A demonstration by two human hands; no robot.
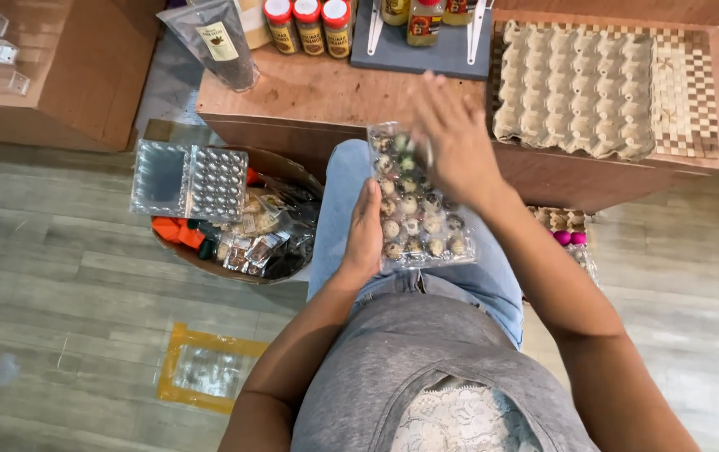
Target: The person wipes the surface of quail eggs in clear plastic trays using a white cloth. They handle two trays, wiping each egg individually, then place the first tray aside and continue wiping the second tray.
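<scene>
A grey plank floor (pixel 66 318) is seen from above, with a low wooden counter (pixel 309 88) at the far side. On the counter are stood red-capped spice jars (pixel 309 25), a dark pouch (pixel 217 42), a grey tray of bottles (pixel 426 46) and, to the right, an empty pulp egg tray (pixel 577 84) on a checkered mat (pixel 690 92).

A clear plastic carton of small speckled eggs (pixel 418 209) is held over the lap, above blue jeans (pixel 334 209), just near of the counter's front edge. The left hand (pixel 365 234) is laid flat along the carton's left side, its fingers extended and pressed against the plastic rather than curled around it. The right hand (pixel 451 138) is spread open over the carton's far end, fingers splayed; whether the lid is being touched cannot be told, as the hand is blurred.

To the left, on the floor, a round basket (pixel 242 243) of wrappers and scraps is seen, with an empty clear blister carton (pixel 188 180) resting on its rim.

Risk, as judged: the carton is only steadied, not gripped. It could be tipped off the lap, or its lid pressed too hard, and the fragile eggs cracked or spilled onto the floor.
</scene>
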